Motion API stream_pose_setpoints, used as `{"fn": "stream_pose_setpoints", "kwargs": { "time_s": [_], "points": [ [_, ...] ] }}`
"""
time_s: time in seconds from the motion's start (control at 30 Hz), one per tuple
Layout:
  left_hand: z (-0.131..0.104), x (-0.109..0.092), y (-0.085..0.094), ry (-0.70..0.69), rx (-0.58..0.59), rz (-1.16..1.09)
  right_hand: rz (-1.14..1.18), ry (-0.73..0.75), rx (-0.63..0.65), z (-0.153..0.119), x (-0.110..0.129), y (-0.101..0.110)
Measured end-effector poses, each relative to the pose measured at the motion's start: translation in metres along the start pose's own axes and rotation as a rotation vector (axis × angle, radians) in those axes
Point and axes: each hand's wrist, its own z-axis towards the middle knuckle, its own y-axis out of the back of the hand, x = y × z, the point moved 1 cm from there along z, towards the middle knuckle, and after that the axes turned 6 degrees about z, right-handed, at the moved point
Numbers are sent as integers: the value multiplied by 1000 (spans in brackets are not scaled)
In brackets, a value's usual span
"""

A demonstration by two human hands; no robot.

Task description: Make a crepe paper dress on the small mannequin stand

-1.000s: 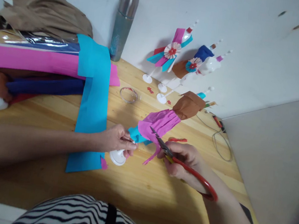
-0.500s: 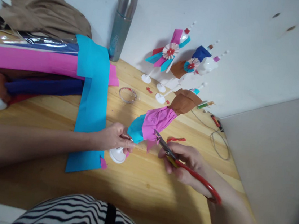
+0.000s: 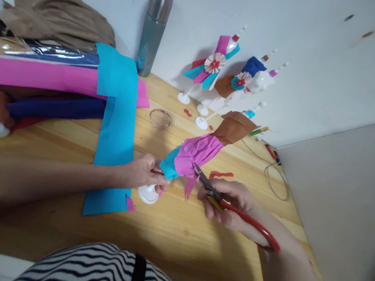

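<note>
A figure on a white stem, dressed in pink crepe paper (image 3: 195,153), turquoise paper (image 3: 170,163) and brown paper (image 3: 235,129), lies tilted in front of me. My left hand (image 3: 149,172) pinches it at the stem, between the turquoise end and the round white base (image 3: 148,194). Red-handled scissors (image 3: 249,221) are in my right hand (image 3: 228,200), with the blade tips touching the lower edge of the pink paper. A partly cut pink strip (image 3: 189,188) dangles just left of the blades.
Similar decorated figures (image 3: 213,64) stand by the wall. A steel flask (image 3: 155,27) is at the back. Turquoise paper (image 3: 116,136) crosses pink paper (image 3: 38,75) on the left. A wire coil (image 3: 160,118), a red scrap (image 3: 221,174) and a cord (image 3: 273,183) lie on the wooden table.
The figure has turned slightly in my left hand, and less turquoise shows. More of the pink strip hangs down. The scissors remain at the pink edge.
</note>
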Motion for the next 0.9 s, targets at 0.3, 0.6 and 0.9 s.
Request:
{"fn": "stream_pose_setpoints", "kwargs": {
  "time_s": [0.3,0.6,0.9],
  "points": [
    [-1,0,1,-48,-3,14,-25,25,-43,3,0,-6],
    [0,4,0,-35,-17,-51,-6,14,20,0,3,-2],
    [-1,2,0,-34,-14,-31,29,15,21,-1,3,-3]
  ]
}}
